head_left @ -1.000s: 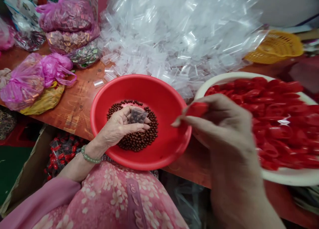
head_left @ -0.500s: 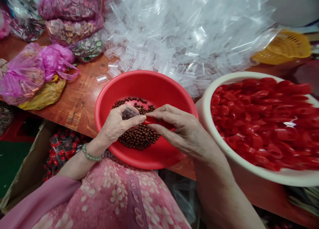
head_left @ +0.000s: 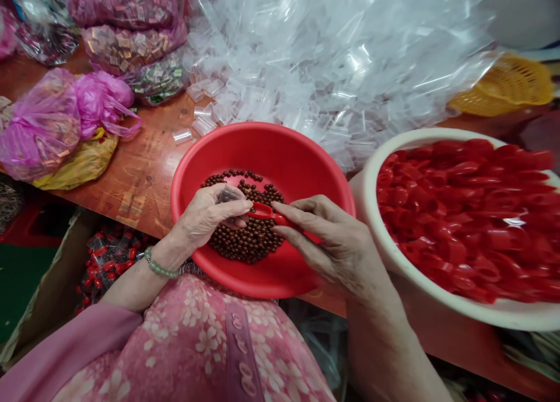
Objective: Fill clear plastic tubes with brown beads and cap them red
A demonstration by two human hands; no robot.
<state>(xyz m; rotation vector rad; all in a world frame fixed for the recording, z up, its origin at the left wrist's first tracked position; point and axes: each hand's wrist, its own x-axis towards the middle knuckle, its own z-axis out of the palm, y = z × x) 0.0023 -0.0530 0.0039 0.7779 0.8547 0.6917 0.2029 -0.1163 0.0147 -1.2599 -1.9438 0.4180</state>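
Note:
My left hand is closed around a clear plastic tube, its thumb tip at one end of a red plastic piece. That piece has an oval opening and a narrower end, which my right hand pinches between thumb and fingers. Both hands are over a red basin. Many small brown beads lie at the bottom of it, partly hidden by my left hand. Whether the tube and red piece are joined is hidden by my fingers.
At right stands a white tub heaped with red plastic pieces. Clear plastic tubes pile up behind the basin. Pink bags sit at left, a yellow basket at far right. Red-capped items fill a carton below.
My right hand has drawn back a little from my left, so more of the red piece shows between them. The view has shifted slightly.

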